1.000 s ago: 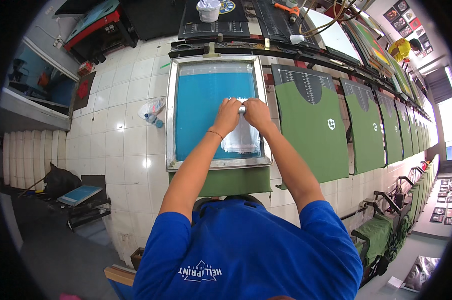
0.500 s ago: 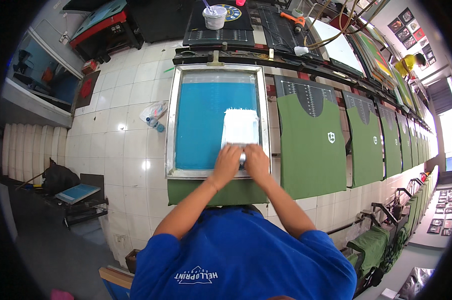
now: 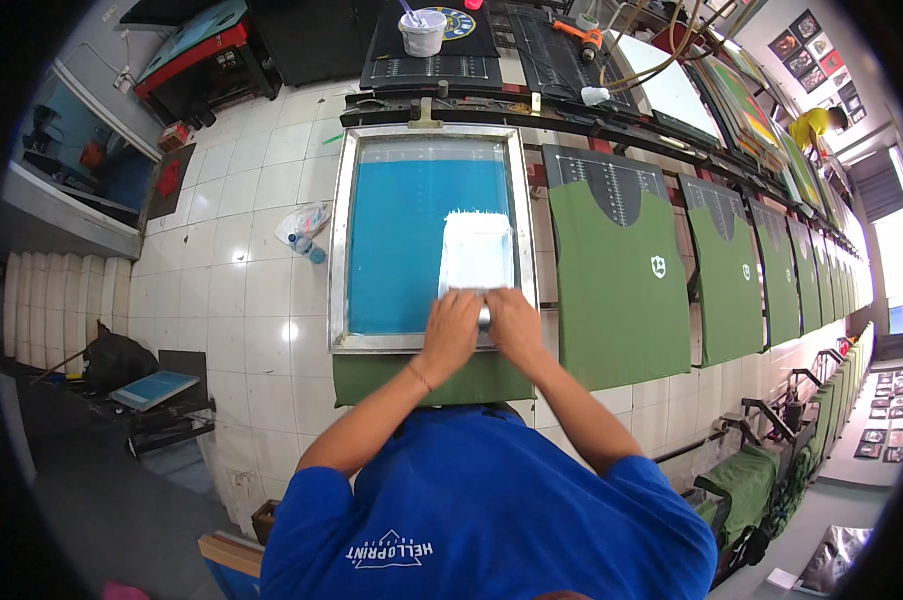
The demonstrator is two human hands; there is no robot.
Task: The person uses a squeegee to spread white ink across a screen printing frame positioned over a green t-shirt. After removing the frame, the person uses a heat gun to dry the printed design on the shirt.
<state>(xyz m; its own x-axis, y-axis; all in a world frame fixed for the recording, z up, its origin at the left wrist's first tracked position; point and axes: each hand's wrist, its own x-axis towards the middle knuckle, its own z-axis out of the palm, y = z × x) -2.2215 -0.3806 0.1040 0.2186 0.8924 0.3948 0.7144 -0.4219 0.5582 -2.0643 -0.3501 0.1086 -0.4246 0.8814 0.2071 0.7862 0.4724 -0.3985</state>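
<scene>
Both my hands grip a squeegee (image 3: 485, 316), mostly hidden beneath them, near the front edge of a screen printing frame (image 3: 340, 245). My left hand (image 3: 452, 330) is closed around its left part, and my right hand (image 3: 514, 326) is closed just beside it. The frame has metal sides and a blue mesh (image 3: 391, 240). Beyond my knuckles, a rectangular patch of white ink (image 3: 477, 250) covers the right part of the mesh, thicker along its far edge. A green shirt (image 3: 401, 383) sticks out under the near side of the frame.
Green shirts (image 3: 621, 300) with small white prints lie on boards in a row to the right. Behind the frame are a white tub (image 3: 423, 35) and an orange heat gun (image 3: 589, 42). A plastic bottle (image 3: 309, 248) lies on the tiled floor. A person in yellow (image 3: 809, 125) is far right.
The white ink patch looks thinner and paler over its middle. My hands stay closed on the squeegee near the frame's front edge. The whole view has shifted slightly.
</scene>
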